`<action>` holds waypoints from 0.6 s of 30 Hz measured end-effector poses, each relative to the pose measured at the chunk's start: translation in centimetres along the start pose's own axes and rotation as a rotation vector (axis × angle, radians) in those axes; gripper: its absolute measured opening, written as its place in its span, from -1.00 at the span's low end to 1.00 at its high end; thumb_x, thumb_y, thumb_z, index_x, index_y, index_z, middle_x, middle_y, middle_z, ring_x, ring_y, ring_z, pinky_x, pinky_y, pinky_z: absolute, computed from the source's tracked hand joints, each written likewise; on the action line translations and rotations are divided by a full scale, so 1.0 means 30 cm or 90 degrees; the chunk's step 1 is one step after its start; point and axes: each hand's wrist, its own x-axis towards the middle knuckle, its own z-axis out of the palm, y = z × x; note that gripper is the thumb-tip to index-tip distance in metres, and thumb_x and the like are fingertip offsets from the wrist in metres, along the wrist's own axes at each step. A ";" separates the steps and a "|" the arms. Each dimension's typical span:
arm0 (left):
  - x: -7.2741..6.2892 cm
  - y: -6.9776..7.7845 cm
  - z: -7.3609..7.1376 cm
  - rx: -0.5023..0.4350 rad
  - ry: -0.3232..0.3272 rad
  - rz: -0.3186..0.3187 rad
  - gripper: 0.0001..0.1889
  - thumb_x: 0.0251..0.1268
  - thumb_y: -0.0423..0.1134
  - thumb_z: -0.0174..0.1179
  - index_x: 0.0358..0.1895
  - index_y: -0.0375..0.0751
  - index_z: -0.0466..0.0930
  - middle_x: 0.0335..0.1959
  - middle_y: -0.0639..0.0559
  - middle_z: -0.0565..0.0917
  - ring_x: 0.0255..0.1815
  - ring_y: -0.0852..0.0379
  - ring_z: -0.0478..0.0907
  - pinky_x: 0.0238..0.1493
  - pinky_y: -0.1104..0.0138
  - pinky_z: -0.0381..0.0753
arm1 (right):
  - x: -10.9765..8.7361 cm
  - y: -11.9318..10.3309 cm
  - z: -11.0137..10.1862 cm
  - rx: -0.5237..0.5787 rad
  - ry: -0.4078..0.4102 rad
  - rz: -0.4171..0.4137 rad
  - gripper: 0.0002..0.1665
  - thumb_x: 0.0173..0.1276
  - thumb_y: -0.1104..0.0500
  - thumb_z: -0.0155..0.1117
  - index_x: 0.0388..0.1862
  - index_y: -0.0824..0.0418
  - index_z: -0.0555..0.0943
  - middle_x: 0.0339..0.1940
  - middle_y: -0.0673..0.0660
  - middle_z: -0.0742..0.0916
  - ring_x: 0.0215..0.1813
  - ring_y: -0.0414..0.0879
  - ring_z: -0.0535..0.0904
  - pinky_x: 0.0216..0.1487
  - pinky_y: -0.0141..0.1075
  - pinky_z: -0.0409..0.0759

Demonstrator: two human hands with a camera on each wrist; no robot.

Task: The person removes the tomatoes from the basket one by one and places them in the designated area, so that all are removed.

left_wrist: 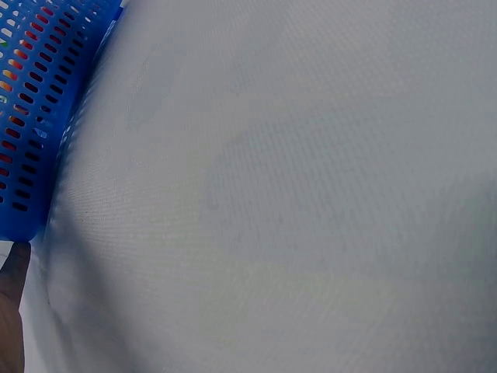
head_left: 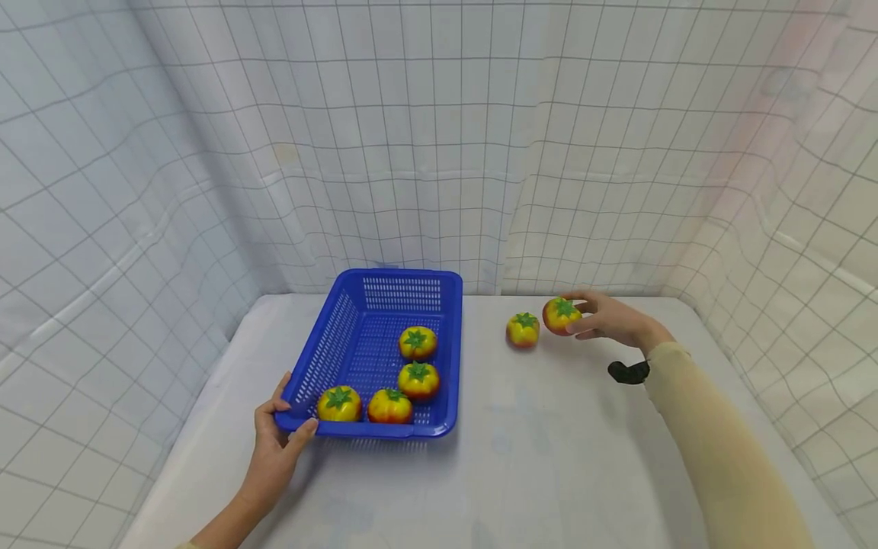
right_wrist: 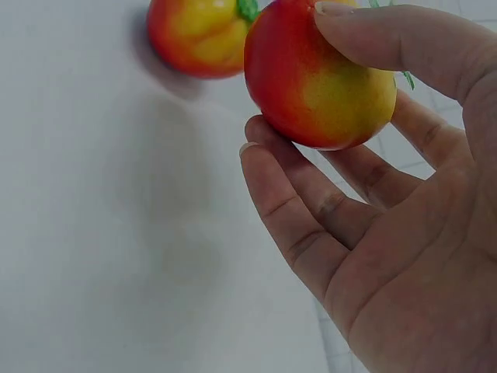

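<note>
A blue plastic basket (head_left: 449, 351) stands at the left of the table with several red-and-yellow tomatoes in it, each with a green leafy top. At its near left corner my left hand (head_left: 270, 454) grips the rim, thumb in front and fingers along the side. My right hand (head_left: 610, 316) holds a tomato (head_left: 561, 316) between thumb and fingers at the far right; in the right wrist view this tomato (right_wrist: 318, 85) appears raised off the table. Just left of it, another tomato (head_left: 523, 331) lies on the table. Only a fingertip of my left hand shows in the left wrist view.
A white cloth covers the table (head_left: 535, 457). White curtains (head_left: 439, 152) with a grid pattern hang behind it and at both sides. A black strap piece (head_left: 629, 372) sticks out from the right sleeve (head_left: 713, 435).
</note>
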 end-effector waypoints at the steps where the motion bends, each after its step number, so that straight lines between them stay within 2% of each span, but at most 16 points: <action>1: 0.000 0.000 0.000 0.000 0.000 0.000 -0.58 0.58 -0.42 0.04 0.14 -0.04 -0.05 0.70 0.07 -0.19 0.57 -0.24 -0.07 0.20 0.64 0.34 | 0.000 0.010 -0.001 0.002 0.002 0.004 -0.06 0.36 0.23 0.43 0.59 0.17 0.15 0.56 0.38 0.22 0.34 0.22 0.44 0.26 -0.04 0.56; 10: -0.002 0.002 0.002 0.008 -0.002 -0.006 -0.58 0.59 -0.39 0.05 0.14 -0.04 -0.05 0.70 0.08 -0.19 0.57 -0.29 -0.09 0.19 0.65 0.34 | 0.005 0.082 -0.001 0.015 0.016 0.056 -0.02 0.36 0.17 0.45 0.61 0.17 0.11 0.57 0.42 0.19 0.35 0.17 0.44 0.28 -0.07 0.54; 18: -0.003 0.007 0.003 -0.003 -0.002 -0.005 -0.58 0.58 -0.40 0.05 0.13 -0.05 -0.05 0.70 0.09 -0.21 0.58 -0.30 -0.12 0.20 0.65 0.33 | 0.002 0.114 0.001 0.019 0.026 0.055 -0.02 0.37 0.19 0.43 0.62 0.20 0.10 0.55 0.46 0.20 0.33 0.18 0.44 0.28 -0.06 0.54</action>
